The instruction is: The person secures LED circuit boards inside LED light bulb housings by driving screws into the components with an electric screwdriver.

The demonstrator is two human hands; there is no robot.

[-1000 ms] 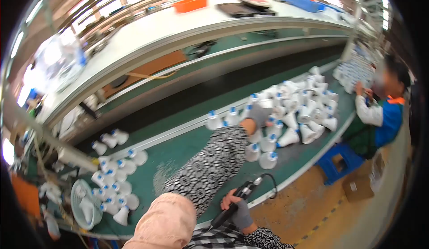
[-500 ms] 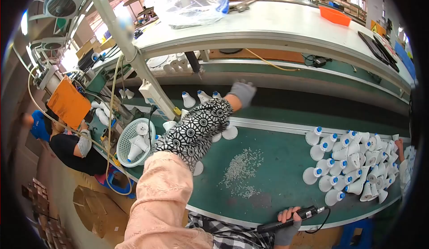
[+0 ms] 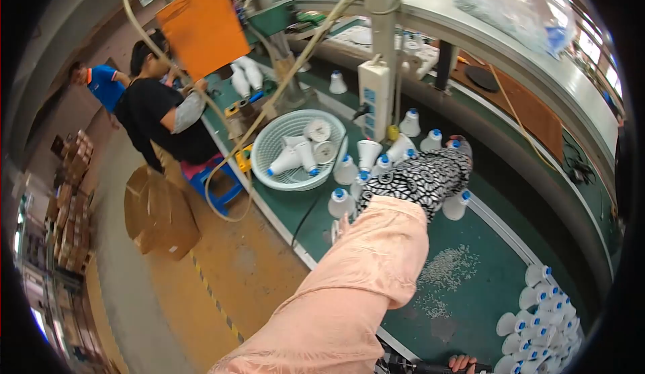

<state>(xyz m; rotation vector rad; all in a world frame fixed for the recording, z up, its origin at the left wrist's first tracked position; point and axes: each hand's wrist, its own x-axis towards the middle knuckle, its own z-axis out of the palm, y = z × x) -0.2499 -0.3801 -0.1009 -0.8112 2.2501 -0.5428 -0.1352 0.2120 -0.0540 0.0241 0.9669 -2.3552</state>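
My left hand (image 3: 463,147), in a grey glove, reaches over the dark belt behind the bench. Its fingers curl about the blue tip of a white cone-shaped lamp housing; the hand and sleeve hide most of that piece. Around the patterned sleeve stand more white lamp housings (image 3: 340,203) with blue tips, some upright and some tipped. At the bottom edge my right hand (image 3: 462,363) is closed on a black electric screwdriver (image 3: 482,368), mostly cut off by the frame. Small pale screws (image 3: 449,268) lie scattered on the green bench (image 3: 494,240) between my hands.
A pale green basket (image 3: 269,180) holds several white housings. Many housings crowd the bench's right end (image 3: 537,327). A post with a white power strip (image 3: 373,99) rises from the bench, with hoses nearby. Two people (image 3: 168,112) are at the left, by a cardboard box (image 3: 158,216).
The view has swung left, so the basket and post sit further right. My left hand, with fingers spread over the belt before, is now at a lamp housing. My right hand still holds the screwdriver.
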